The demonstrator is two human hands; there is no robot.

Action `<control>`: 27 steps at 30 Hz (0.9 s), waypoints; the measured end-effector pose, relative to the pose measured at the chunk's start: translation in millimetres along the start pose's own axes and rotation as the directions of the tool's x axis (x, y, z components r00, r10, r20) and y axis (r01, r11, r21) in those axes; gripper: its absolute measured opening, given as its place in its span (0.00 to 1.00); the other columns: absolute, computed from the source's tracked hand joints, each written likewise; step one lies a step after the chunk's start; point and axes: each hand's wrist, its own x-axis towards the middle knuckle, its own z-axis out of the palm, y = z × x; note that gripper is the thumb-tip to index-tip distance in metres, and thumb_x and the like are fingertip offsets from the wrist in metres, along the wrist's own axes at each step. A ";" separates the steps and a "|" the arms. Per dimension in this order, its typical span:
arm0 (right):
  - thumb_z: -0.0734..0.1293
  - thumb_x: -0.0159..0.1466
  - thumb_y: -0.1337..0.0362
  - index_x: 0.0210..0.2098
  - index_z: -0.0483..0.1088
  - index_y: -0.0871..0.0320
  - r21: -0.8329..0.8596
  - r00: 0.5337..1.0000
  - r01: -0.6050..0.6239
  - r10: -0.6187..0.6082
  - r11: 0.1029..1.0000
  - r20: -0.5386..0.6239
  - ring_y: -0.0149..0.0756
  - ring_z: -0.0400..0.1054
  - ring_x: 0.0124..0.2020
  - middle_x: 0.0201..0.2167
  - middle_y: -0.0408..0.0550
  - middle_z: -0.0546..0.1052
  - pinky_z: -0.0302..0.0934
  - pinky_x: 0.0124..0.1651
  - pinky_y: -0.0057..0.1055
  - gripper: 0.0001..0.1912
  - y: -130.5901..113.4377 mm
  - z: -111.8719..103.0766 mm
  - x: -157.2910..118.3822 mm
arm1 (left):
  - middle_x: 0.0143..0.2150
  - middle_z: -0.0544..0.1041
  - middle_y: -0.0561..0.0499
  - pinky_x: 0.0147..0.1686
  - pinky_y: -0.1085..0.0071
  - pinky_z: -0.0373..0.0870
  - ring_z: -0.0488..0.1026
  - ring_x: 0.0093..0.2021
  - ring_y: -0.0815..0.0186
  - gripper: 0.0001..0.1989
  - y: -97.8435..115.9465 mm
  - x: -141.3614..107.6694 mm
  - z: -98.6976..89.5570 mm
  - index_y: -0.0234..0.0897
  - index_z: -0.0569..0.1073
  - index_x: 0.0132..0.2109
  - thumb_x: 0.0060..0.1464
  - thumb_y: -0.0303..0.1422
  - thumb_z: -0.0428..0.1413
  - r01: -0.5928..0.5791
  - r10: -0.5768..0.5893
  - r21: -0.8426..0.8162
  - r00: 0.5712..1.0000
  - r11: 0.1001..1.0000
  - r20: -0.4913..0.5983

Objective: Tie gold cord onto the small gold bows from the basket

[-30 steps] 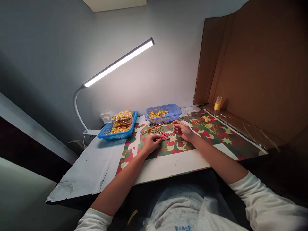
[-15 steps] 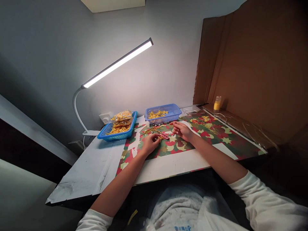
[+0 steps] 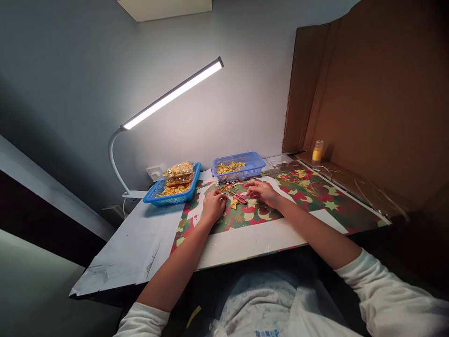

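Observation:
My left hand (image 3: pixel 213 206) rests low over the table, its fingers slightly apart at the near end of a bunch of thin gold cords (image 3: pixel 229 186). A small yellow bow (image 3: pixel 234 204) lies on the patterned sheet just right of that hand. Beside the bow is a pink-handled tool (image 3: pixel 240 199), possibly small snips. My right hand (image 3: pixel 263 193) hovers to the right of the cords with its fingers loosely spread, and I see nothing in them. Small shiny beads (image 3: pixel 231 182) lie behind the cords, in front of the lilac basket (image 3: pixel 254 174).
A blue basket (image 3: pixel 168 201) at the left holds yellow bows and filled clear bags (image 3: pixel 179 172). Yellow bows also lie in the lilac basket. More bows with cords (image 3: pixel 300 175) lie at the right. A lamp (image 3: pixel 175 93), a yellow bottle (image 3: pixel 317 152) and a cardboard wall (image 3: pixel 368 103) stand around.
My left hand has let go of the yellow bow and moved up and left to the gold cords. My right hand's fingers have opened and shifted slightly left.

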 end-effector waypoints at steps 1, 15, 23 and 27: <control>0.71 0.53 0.65 0.33 0.71 0.58 -0.012 1.000 -0.001 0.001 1.000 0.004 0.27 0.68 0.23 0.25 0.43 0.77 0.60 0.30 0.25 0.09 0.8 -0.3 0.6 | 0.43 0.76 0.42 0.48 0.57 0.66 0.71 0.48 0.52 0.09 0.1 -0.2 -0.1 0.39 0.79 0.38 0.54 0.30 0.54 0.012 -0.012 -0.006 1.000 1.000 0.005; 0.74 0.50 0.53 0.29 0.71 0.59 -0.268 0.980 0.030 0.025 0.963 0.199 0.27 0.66 0.22 0.26 0.46 0.79 0.59 0.23 0.23 0.17 26.0 11.3 -0.4 | 0.32 0.78 0.48 0.31 0.72 0.73 0.73 0.30 0.69 0.17 15.3 -4.8 3.7 0.33 0.78 0.42 0.47 0.39 0.63 0.403 -0.275 -0.865 0.904 0.298 0.326; 0.70 0.55 0.56 0.29 0.71 0.60 -0.315 0.960 0.169 -0.082 0.934 0.269 0.28 0.67 0.23 0.25 0.45 0.77 0.57 0.25 0.24 0.12 30.4 21.1 -4.5 | 0.38 0.79 0.47 0.42 0.72 0.75 0.76 0.36 0.69 0.10 21.0 -7.1 1.8 0.34 0.78 0.38 0.47 0.32 0.65 0.481 -0.213 -0.874 0.863 0.072 0.458; 0.69 0.56 0.58 0.29 0.71 0.60 -0.323 0.960 0.188 -0.103 0.927 0.262 0.28 0.67 0.23 0.23 0.44 0.75 0.55 0.24 0.23 0.10 32.2 21.9 -4.0 | 0.39 0.79 0.46 0.42 0.72 0.74 0.77 0.36 0.69 0.10 21.8 -7.4 2.3 0.33 0.78 0.39 0.47 0.30 0.65 0.488 -0.195 -0.872 0.860 0.041 0.472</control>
